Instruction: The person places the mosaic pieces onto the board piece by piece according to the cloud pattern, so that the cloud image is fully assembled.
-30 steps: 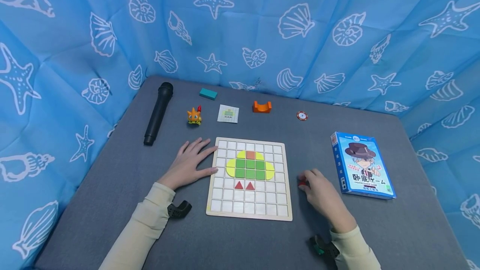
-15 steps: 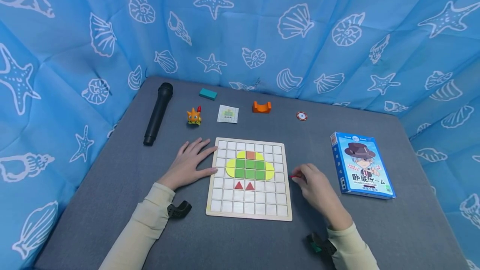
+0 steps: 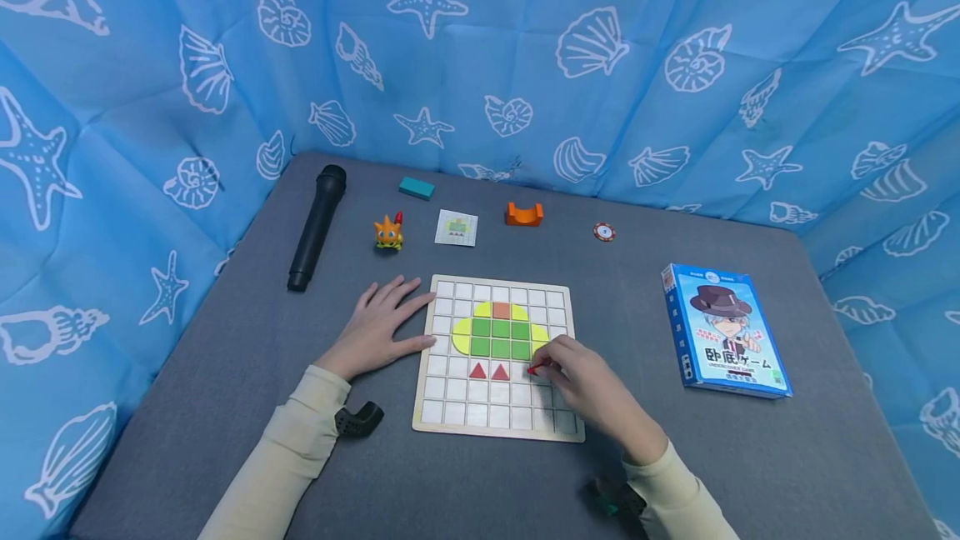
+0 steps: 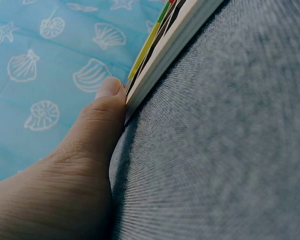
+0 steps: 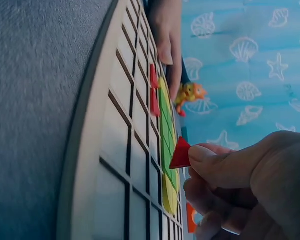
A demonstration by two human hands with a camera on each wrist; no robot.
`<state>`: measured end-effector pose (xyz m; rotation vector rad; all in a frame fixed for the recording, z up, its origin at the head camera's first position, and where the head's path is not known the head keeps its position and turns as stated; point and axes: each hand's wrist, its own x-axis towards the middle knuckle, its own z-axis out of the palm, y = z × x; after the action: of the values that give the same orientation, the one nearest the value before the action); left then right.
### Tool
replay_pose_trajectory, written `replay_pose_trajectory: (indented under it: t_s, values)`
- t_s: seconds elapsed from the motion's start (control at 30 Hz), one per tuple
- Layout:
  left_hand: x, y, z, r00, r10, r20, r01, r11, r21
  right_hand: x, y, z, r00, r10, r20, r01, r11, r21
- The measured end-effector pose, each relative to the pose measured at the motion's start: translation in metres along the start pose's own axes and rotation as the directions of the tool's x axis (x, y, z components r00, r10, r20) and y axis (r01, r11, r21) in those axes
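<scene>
A square wooden grid board lies on the grey table. Green square tiles, yellow rounded tiles and one orange-brown square tile sit together on it. Below them are two red triangle tiles. My right hand is over the board's right part and pinches another red triangle tile between thumb and finger, just above the grid. My left hand lies with fingers spread at the board's left edge, its thumb touching that edge.
A small pattern card lies behind the board, between an orange toy figure and an orange curved block. Further left are a black microphone and a teal block. A poker chip and a blue box are right.
My right hand has moved left from the table beside the board to above its grid, carrying the red triangle tile. The left hand has stayed in place.
</scene>
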<state>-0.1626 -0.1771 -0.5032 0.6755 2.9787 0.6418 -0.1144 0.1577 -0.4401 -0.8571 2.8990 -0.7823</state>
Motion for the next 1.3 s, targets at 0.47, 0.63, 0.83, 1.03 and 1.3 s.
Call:
replay_pose_trajectory:
  t_s: [0.47,0.63,0.83,1.03,1.3]
  values:
    - [-0.001,0.0,0.0,1.0,0.001,-0.002,-0.001,1.0,-0.004,0.008,-0.005,0.015,1.0,0.005,0.014,-0.005,1.0,0.008]
    - [-0.001,0.001,-0.001,1.0,-0.006,0.003,0.006,1.0,-0.006,0.008,-0.007,0.02,1.0,0.026,0.018,-0.026,1.0,0.002]
    - [0.0,0.001,-0.001,1.0,-0.006,0.006,0.006,1.0,-0.001,0.008,-0.01,0.022,0.999,0.044,0.007,-0.044,0.999,-0.023]
    - [0.0,0.0,-0.001,1.0,-0.01,0.008,0.01,1.0,0.005,0.007,-0.01,0.023,1.0,0.03,-0.007,-0.03,0.999,-0.039]
    - [0.0,0.0,0.0,1.0,-0.001,-0.004,0.001,1.0,0.004,0.006,-0.009,0.024,0.999,-0.019,-0.025,0.019,1.0,-0.013]
